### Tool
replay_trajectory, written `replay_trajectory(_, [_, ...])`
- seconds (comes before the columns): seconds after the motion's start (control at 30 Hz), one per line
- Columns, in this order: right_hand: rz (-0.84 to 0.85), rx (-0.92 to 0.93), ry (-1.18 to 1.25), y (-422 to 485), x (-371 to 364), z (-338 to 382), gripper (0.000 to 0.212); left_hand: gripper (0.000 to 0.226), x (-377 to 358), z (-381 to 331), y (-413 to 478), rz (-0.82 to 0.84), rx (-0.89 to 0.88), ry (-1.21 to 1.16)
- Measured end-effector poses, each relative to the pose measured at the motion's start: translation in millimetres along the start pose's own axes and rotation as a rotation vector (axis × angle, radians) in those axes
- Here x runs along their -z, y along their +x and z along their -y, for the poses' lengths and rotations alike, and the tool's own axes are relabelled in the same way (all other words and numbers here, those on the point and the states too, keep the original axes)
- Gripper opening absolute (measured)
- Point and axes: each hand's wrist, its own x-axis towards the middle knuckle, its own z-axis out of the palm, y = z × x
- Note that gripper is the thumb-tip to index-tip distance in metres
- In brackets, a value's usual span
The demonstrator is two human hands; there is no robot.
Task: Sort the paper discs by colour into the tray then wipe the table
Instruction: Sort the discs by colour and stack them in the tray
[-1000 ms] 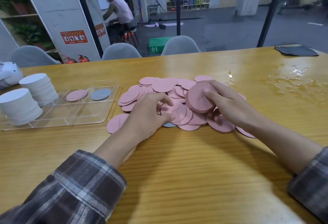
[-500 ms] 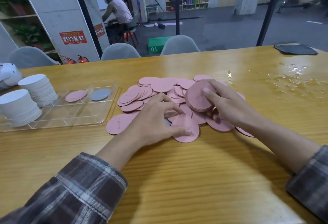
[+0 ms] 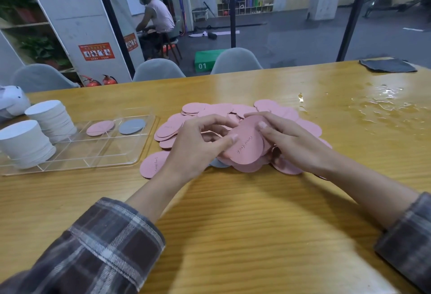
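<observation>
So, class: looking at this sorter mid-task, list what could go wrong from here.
Spilled water lies near the pink pile; paper discs pushed rightwards could soak. A grey disc sits half-buried under pink ones and might get scooped with them. The left hand and right hand hold a stack of pink discs over the pile; it could slip and scatter.

Soft, even indoor light falls from above, and the varnished table (image 3: 233, 223) throws pale glare beyond and right of the fingers (image 3: 224, 144), strongest on the wet patch (image 3: 384, 107). Faint shadows lie under both forearms (image 3: 363, 191), nearer than the fingers. The wide lens bows the table's far edge, and the left sleeve (image 3: 98, 247) looks smeared.
</observation>
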Motion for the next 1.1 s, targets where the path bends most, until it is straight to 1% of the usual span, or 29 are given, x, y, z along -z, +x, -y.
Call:
replay_trajectory(0.13, [-0.009,-0.011,-0.037,-3.6,0.4,3.4,0.032,0.018,-11.7,6.4,-0.3,-0.102,-0.036,0.070])
replay_trajectory(0.27, [0.014,-0.018,-0.066,-6.7,-1.2,9.5,0.033,0.018,-16.9,5.2,-1.2,-0.188,-0.055,0.118])
replay_trajectory(0.33, [0.022,0.009,-0.168,-7.2,-1.1,8.3,0.032,0.017,-17.5,5.3,-0.8,-0.201,-0.069,0.134])
replay_trajectory(0.4, [0.020,0.037,-0.262,-6.9,0.5,4.9,0.037,0.017,-18.0,4.8,-0.3,-0.194,-0.104,0.169])
replay_trajectory(0.53, [0.012,0.041,-0.266,-4.9,3.9,2.4,0.038,0.015,-16.5,3.1,1.4,-0.180,-0.166,0.253])
replay_trajectory(0.6, [-0.029,0.049,-0.278,-4.5,6.6,2.1,0.037,0.014,-10.7,7.3,3.1,-0.121,-0.162,0.343])
replay_trajectory(0.7, [-0.123,0.051,-0.307,-3.0,11.3,1.3,0.036,0.017,2.1,17.0,5.0,0.078,-0.150,0.508])
replay_trajectory(0.77, [-0.169,0.041,-0.318,-1.4,15.8,-0.1,0.034,0.024,6.5,20.7,4.8,0.192,-0.157,0.593])
replay_trajectory(0.93, [-0.175,0.019,-0.303,-0.3,16.4,-2.2,0.035,0.044,7.3,20.0,4.6,0.236,-0.140,0.581])
replay_trajectory(1.0, [-0.171,0.015,-0.304,-0.7,14.4,-2.6,0.034,0.053,7.6,21.0,5.0,0.275,-0.124,0.626])
replay_trajectory(1.1, [-0.169,0.013,-0.306,0.2,14.4,-5.8,0.033,0.057,8.7,21.2,5.7,0.329,-0.107,0.710])
